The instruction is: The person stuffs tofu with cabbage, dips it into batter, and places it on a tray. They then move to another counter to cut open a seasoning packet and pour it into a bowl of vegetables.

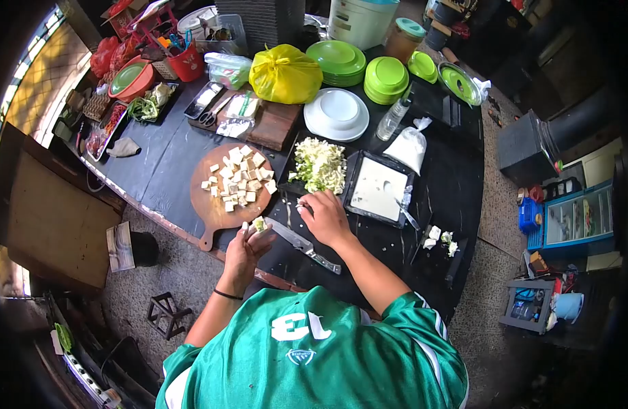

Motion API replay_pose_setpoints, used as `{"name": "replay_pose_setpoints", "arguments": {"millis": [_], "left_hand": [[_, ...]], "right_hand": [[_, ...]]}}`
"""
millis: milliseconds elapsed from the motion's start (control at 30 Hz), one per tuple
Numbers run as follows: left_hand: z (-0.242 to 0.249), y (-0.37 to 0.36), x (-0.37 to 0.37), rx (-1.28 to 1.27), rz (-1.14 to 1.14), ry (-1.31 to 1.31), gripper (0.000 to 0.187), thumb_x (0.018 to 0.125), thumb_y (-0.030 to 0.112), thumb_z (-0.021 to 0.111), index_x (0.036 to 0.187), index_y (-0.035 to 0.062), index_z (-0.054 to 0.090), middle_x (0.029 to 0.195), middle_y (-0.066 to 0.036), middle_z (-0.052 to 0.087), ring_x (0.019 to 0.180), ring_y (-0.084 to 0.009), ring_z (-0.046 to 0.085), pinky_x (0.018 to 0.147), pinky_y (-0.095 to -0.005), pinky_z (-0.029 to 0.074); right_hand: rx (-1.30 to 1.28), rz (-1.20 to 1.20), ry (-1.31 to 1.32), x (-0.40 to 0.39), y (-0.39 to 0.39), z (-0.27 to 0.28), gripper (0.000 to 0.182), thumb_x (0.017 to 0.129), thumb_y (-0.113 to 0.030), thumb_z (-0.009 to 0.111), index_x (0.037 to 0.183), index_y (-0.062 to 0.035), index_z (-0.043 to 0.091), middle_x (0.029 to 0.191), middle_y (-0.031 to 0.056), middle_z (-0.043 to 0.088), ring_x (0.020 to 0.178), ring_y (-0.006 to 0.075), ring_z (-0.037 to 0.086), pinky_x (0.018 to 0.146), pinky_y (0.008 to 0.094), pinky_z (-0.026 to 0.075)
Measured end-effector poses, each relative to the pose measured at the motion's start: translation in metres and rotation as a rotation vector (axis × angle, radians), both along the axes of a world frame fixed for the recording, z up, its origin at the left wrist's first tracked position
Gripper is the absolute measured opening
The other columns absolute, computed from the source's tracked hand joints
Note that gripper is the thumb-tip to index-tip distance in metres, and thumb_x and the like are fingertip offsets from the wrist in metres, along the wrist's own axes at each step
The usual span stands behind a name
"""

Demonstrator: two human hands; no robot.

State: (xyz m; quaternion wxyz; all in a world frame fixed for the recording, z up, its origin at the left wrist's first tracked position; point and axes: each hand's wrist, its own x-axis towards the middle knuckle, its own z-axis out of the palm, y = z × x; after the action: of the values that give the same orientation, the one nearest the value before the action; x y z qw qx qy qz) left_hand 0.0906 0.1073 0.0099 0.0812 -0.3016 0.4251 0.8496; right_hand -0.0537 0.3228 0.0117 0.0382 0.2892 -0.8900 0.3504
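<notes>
My left hand holds a tofu cube with green and white vegetable bits on it, in closed fingers near the table's front edge. Curled together, the fingers of my right hand are just in front of a black tray of chopped cabbage; a whitish bit shows at the fingertips, too small to name. Many cut tofu cubes lie on a round wooden board to the left. A knife rests between my hands. Right of the cabbage, a tray of white batter has a spoon in it.
Several filled tofu pieces sit at the right on a dark surface. Behind are white plates, green plates, a yellow bag, a bottle and a bag of white powder. Scissors lie by a wooden block.
</notes>
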Motion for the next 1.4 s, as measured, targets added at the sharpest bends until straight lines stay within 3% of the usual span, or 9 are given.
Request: {"name": "replay_pose_setpoints", "arguments": {"millis": [267,433,467,567,667,933,1200,1333,1400], "left_hand": [[-0.002,-0.06,-0.007,0.065,-0.026,-0.076,0.063,0.114,0.045,0.029,0.156,-0.0002,0.04,0.143,-0.018,0.066,0.127,-0.0362,0.065,0.112,-0.0478,0.045],[-0.003,-0.092,-0.02,0.062,-0.061,-0.043,0.063,0.114,0.04,0.027,0.159,-0.004,0.032,0.146,-0.021,0.062,0.13,-0.0379,0.063,0.115,-0.0499,0.043],[-0.008,-0.098,-0.022,0.072,-0.071,-0.047,0.063,0.114,0.04,0.026,0.16,-0.0045,0.031,0.146,-0.021,0.063,0.131,-0.0381,0.063,0.116,-0.0502,0.043],[-0.005,-0.109,-0.028,0.077,-0.111,-0.029,0.064,0.114,0.039,0.026,0.159,-0.006,0.031,0.146,-0.02,0.063,0.131,-0.0385,0.063,0.117,-0.0509,0.042],[0.006,-0.116,-0.034,0.087,-0.114,-0.005,0.054,0.115,0.035,0.033,0.149,-0.006,0.04,0.14,-0.02,0.067,0.124,-0.0372,0.067,0.11,-0.0492,0.049],[0.012,-0.117,-0.04,0.071,-0.103,0.002,0.056,0.115,0.037,0.033,0.148,-0.0076,0.038,0.14,-0.024,0.064,0.123,-0.0404,0.067,0.113,-0.0518,0.048],[0.005,-0.111,-0.037,0.089,-0.135,0.049,0.059,0.115,0.04,0.034,0.153,-0.0056,0.037,0.141,-0.02,0.066,0.125,-0.0382,0.066,0.111,-0.0491,0.047],[0.011,-0.104,-0.036,0.099,-0.111,0.023,0.06,0.115,0.041,0.033,0.153,-0.0043,0.037,0.141,-0.02,0.066,0.128,-0.0378,0.064,0.112,-0.0491,0.046],[0.016,-0.101,-0.036,0.098,-0.103,-0.004,0.061,0.115,0.042,0.031,0.154,-0.0047,0.035,0.142,-0.02,0.065,0.13,-0.0378,0.063,0.113,-0.0487,0.045]], "right_hand": [[0.274,0.076,0.185,-0.036,-0.088,-0.01,0.03,0.086,-0.037,0.081,0.102,-0.0135,0.071,0.105,0.0041,0.063,0.11,0.0267,0.056,0.092,0.0458,0.043],[0.389,-0.105,0.148,-0.036,-0.113,-0.011,0.038,0.085,-0.04,0.082,0.107,-0.0115,0.072,0.107,0.0046,0.062,0.111,0.0261,0.053,0.095,0.0448,0.041],[0.391,-0.114,0.201,-0.04,-0.115,-0.016,0.041,0.086,-0.047,0.079,0.104,-0.0117,0.07,0.106,0.0046,0.061,0.111,0.0264,0.054,0.093,0.046,0.042],[0.325,-0.077,0.222,-0.052,-0.124,-0.02,0.029,0.093,-0.032,0.071,0.114,-0.0124,0.07,0.105,0.0052,0.064,0.109,0.0277,0.056,0.093,0.048,0.042],[0.366,-0.074,0.134,-0.056,-0.134,-0.029,0.03,0.093,-0.026,0.069,0.12,-0.0127,0.071,0.105,0.0057,0.068,0.111,0.0279,0.057,0.096,0.0478,0.041],[0.37,-0.099,0.051,-0.059,-0.135,-0.027,0.028,0.093,-0.024,0.069,0.12,-0.014,0.072,0.104,0.0054,0.07,0.111,0.0274,0.059,0.097,0.0483,0.041],[0.298,-0.176,-0.334,-0.06,-0.136,-0.014,0.018,0.091,-0.027,0.071,0.104,-0.0144,0.074,0.109,0.0044,0.073,0.114,0.0271,0.062,0.104,0.0518,0.041],[0.247,-0.24,-0.331,-0.06,-0.136,-0.011,0.015,0.089,-0.025,0.071,0.099,-0.0143,0.073,0.109,0.0054,0.073,0.112,0.0284,0.063,0.102,0.0505,0.043],[0.126,-0.27,-0.208,-0.059,-0.134,-0.011,0.012,0.088,-0.022,0.07,0.096,-0.0124,0.071,0.105,0.0077,0.074,0.105,0.0312,0.065,0.095,0.0483,0.049]]}}
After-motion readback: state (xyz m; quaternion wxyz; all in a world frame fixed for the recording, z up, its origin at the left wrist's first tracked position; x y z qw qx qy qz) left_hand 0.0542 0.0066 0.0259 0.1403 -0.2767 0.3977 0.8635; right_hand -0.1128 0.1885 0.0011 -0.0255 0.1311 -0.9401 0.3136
